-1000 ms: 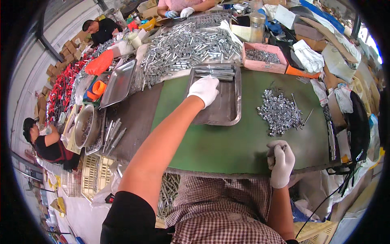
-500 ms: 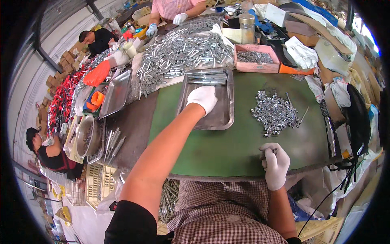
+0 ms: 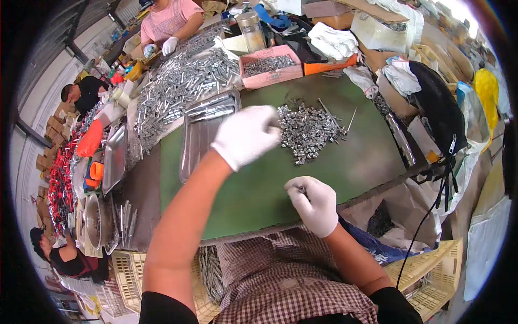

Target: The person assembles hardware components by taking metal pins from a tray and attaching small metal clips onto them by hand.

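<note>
Both my hands wear white gloves. My left hand (image 3: 247, 134) reaches out over the green table mat (image 3: 259, 189), its fingers at the left edge of a heap of small silver metal parts (image 3: 310, 129); I cannot tell whether it holds one. My right hand (image 3: 315, 202) is near the mat's front edge, fingers pinched around a small metal piece (image 3: 302, 190). A steel tray (image 3: 197, 141) with several long metal rods at its far end lies left of my left hand.
A large heap of metal rods (image 3: 178, 89) covers the far table, with a pink box of small parts (image 3: 270, 67) beside it. Another person in gloves (image 3: 164, 24) works at the far side; two people sit at left. More trays (image 3: 113, 156) and a yellow crate (image 3: 431, 275) stand nearby.
My left hand has left the steel tray and moved right to the heap of small parts. My right hand stays near the front edge, still pinched.
</note>
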The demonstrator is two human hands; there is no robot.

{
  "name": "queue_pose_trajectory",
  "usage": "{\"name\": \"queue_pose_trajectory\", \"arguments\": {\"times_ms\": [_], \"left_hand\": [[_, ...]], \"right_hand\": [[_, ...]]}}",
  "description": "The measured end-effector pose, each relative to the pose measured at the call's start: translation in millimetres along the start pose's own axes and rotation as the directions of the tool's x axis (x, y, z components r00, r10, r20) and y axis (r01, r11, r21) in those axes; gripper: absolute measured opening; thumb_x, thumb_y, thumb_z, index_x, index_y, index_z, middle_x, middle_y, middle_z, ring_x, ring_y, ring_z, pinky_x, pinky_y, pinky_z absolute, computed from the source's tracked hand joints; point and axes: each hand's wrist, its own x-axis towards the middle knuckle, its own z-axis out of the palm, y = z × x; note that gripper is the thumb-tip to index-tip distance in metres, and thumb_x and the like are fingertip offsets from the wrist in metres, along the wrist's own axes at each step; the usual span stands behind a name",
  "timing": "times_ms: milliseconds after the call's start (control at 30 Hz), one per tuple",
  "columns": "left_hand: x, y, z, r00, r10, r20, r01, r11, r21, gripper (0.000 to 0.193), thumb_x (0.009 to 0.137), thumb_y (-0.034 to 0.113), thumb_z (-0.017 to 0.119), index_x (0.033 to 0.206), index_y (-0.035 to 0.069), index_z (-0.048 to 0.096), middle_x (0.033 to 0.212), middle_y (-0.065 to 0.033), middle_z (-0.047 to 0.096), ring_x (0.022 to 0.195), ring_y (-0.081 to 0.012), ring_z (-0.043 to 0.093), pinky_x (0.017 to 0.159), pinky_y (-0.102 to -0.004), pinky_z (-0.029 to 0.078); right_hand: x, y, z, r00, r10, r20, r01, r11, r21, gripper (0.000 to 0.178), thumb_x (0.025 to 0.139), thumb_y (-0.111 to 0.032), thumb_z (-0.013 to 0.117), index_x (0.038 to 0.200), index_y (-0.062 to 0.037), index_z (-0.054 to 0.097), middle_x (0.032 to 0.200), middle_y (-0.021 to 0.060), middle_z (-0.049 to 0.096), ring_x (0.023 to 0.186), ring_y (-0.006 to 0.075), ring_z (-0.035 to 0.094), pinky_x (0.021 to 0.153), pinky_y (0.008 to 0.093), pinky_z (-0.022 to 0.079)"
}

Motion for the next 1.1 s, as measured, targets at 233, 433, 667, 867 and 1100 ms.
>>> {"name": "queue_pose_trajectory", "arguments": {"times_ms": [233,433,667,867,1100], "left_hand": [[51.2,68.6,65.9,0.924,0.264,0.277,-0.298,0.95,0.091,0.014,0.08,0.015,0.06,0.087,0.005,0.068,0.085,-0.0171,0.068,0.083,-0.034,0.067,0.076,-0.0446,0.054],[52.2,50.6,63.6,0.946,0.243,0.213,-0.273,0.954,0.127,0.016,0.086,0.017,0.056,0.09,0.006,0.068,0.089,-0.0159,0.067,0.084,-0.0338,0.067,0.075,-0.0446,0.053],[24.6,-116.4,4.6,0.947,0.008,-0.321,0.083,0.959,0.27,0.023,0.095,0.021,0.048,0.102,0.005,0.062,0.098,-0.0173,0.062,0.096,-0.0353,0.06,0.084,-0.0446,0.049],[11.7,-187.1,20.4,0.936,-0.117,-0.333,0.229,0.919,0.32,0.029,0.095,0.033,0.052,0.105,0.007,0.059,0.101,-0.0175,0.06,0.097,-0.0371,0.057,0.085,-0.0467,0.046],[13.1,-175.8,26.5,0.951,-0.043,-0.306,0.18,0.882,0.436,0.034,0.089,0.038,0.057,0.098,0.006,0.06,0.102,-0.0166,0.061,0.101,-0.0348,0.056,0.086,-0.0461,0.046]], "right_hand": [[-0.9,6.7,8.4,0.991,-0.134,0.009,0.134,0.987,-0.089,0.009,0.079,-0.01,0.064,0.087,-0.0056,0.065,0.075,0.0135,0.064,0.067,0.0312,0.063,0.061,0.0394,0.05],[-1.2,2.7,4.8,0.995,-0.102,0.003,0.102,0.993,-0.055,0.009,0.078,-0.006,0.063,0.086,-0.0057,0.064,0.074,0.0133,0.064,0.065,0.0315,0.063,0.061,0.0388,0.05],[-3.1,4.8,5.5,0.987,-0.162,0.015,0.163,0.977,-0.137,0.011,0.075,-0.004,0.065,0.085,-0.0081,0.063,0.072,0.0113,0.064,0.06,0.0293,0.062,0.057,0.0369,0.049],[-0.4,5.2,8.9,0.983,-0.185,0.013,0.185,0.972,-0.144,0.014,0.073,-0.002,0.067,0.084,-0.0084,0.064,0.071,0.0108,0.064,0.057,0.0291,0.061,0.054,0.0368,0.048],[-0.6,1.7,10.2,0.985,-0.173,0.015,0.172,0.964,-0.203,0.013,0.073,0.0,0.066,0.083,-0.0081,0.064,0.07,0.0106,0.063,0.057,0.0286,0.061,0.054,0.0359,0.048]]}}
